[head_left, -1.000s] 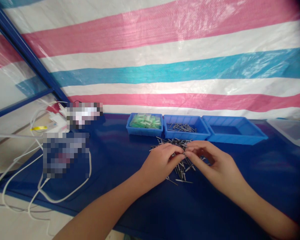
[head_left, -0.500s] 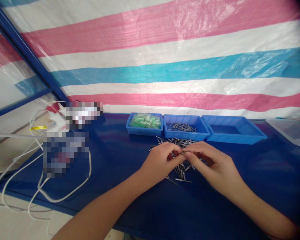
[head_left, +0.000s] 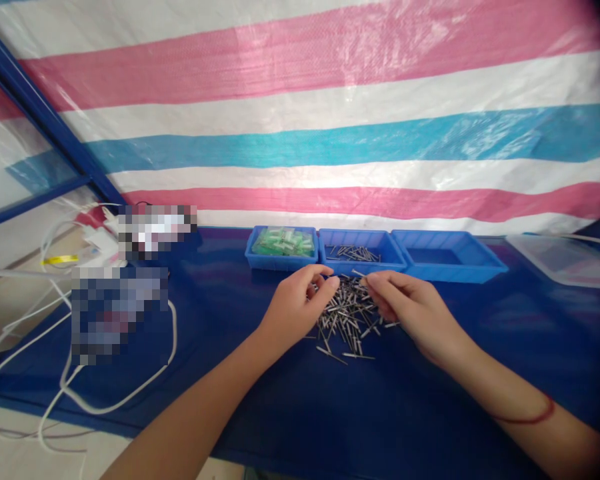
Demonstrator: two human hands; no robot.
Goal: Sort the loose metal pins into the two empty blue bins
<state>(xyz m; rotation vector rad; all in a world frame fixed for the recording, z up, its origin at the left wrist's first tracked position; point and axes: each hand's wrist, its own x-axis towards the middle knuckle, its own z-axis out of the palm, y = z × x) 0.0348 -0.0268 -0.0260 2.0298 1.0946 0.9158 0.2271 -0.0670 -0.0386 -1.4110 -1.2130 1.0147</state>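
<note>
A loose pile of blind rivets lies on the blue tabletop between my hands. My right hand, at the pile's right side, pinches one blind rivet between thumb and fingertips, its end pointing up and left. Over the left side of the pile is my left hand, thumb and index finger apart with nothing visible between them. Its other fingers are partly hidden. Just behind the pile, a middle blue bin contains several rivets.
Left of the middle bin, another blue bin holds green and clear plastic packets. A third blue bin stands to the right, near a translucent tray. White cables loop over the table's left side. A striped sheet hangs behind.
My hands have moved apart; they were touching at the fingertips over the pile. The left fingers have opened, and the rivet now shows in my right hand. The view has shifted slightly.
</note>
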